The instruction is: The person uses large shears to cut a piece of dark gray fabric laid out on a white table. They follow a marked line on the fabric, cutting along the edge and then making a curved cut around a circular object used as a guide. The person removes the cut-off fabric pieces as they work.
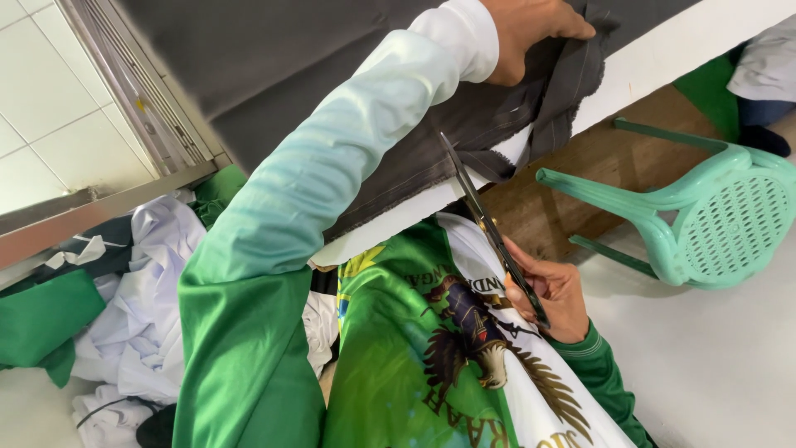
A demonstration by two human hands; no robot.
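Observation:
Dark grey cloth (348,99) lies on a white table (663,58), its frayed edge hanging over the table's front. My left hand (531,33) presses down on the cloth near that edge, fingers closed over a fold. My right hand (554,292) is lower, close to my body, and grips the handles of long black scissors (485,220). The blades point up toward the cloth's edge, with the tip at the fabric. My sleeves are green and white.
A light green plastic stool (713,216) lies tipped on the white floor at the right. Piles of white cloth (141,307) and green cloth (41,319) lie at the left. Another person's clothing (767,66) shows at the top right.

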